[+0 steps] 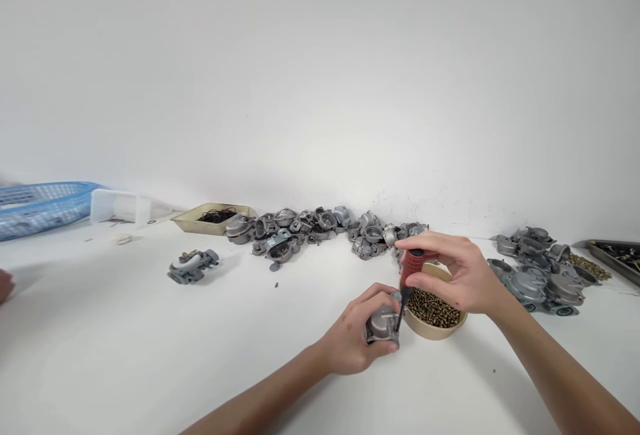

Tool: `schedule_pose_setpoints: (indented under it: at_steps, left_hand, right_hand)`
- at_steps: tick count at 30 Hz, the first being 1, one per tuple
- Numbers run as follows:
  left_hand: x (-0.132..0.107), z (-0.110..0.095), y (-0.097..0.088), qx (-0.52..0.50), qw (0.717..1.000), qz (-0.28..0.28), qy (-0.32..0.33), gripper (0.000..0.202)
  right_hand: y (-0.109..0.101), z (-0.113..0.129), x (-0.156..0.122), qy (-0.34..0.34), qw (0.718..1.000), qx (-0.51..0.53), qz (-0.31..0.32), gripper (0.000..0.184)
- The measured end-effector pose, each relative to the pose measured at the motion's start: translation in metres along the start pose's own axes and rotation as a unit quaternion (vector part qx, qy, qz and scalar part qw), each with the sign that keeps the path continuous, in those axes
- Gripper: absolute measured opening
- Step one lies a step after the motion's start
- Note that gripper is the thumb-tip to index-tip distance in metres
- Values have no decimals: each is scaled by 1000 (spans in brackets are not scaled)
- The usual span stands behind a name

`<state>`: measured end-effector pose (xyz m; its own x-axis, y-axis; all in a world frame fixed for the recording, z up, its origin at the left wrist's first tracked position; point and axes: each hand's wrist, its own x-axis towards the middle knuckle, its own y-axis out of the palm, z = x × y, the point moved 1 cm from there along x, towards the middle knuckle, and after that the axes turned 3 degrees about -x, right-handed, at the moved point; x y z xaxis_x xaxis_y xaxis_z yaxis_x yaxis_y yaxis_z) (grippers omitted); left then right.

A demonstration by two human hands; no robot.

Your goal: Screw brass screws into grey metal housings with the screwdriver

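My left hand [357,335] is wrapped round a grey metal carburetor [383,325] with a round float bowl, held at the table's front. In my right hand [460,275] is a screwdriver [413,268] with a red and black handle. Its shaft points steeply down, and the tip meets the carburetor's right edge; whether a screw sits under it is too small to tell. Just behind and right of the carburetor stands a round cream tub [435,333] of small brass-coloured screws [433,308], partly covered by my right hand.
Grey carburetor parts [285,231] are heaped along the wall, with another pile [537,275] at right. One carburetor [193,266] lies apart at left. Behind are a yellowish tray [183,223] of black rings, a white container [120,207] and a blue basket [50,211]. Another person's hand [6,286] shows far left.
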<state>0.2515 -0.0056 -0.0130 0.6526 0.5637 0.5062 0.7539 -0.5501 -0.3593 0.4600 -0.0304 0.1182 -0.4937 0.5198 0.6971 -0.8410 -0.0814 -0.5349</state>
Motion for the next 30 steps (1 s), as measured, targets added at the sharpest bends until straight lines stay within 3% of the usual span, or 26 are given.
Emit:
schedule_pose_setpoints:
  at_steps: [3, 8, 14, 19, 25, 30]
  left_hand:
    - [0, 0, 0, 0, 1000, 0, 4, 39]
    - [0, -1, -1, 5, 1000, 5, 0, 39]
    - [0, 0, -1, 12, 1000, 2, -7, 40]
    - [0, 0, -1, 9, 1000, 6, -9, 37]
    - [0, 0, -1, 7, 1000, 4, -8, 39]
    - [-1, 0, -1, 3, 1000, 4, -10, 36]
  right_hand:
    - [-1, -2, 0, -25, 998, -64, -15, 31]
    - [-4, 1, -1, 18, 998, 34, 42, 41]
    - [-1, -3, -1, -34, 997, -71, -14, 32]
    - [0, 0, 0, 4, 999, 34, 35, 33]
    - [-2, -2, 0, -18, 999, -47, -18, 35]
    - [0, 0, -1, 5, 999, 46, 24, 41]
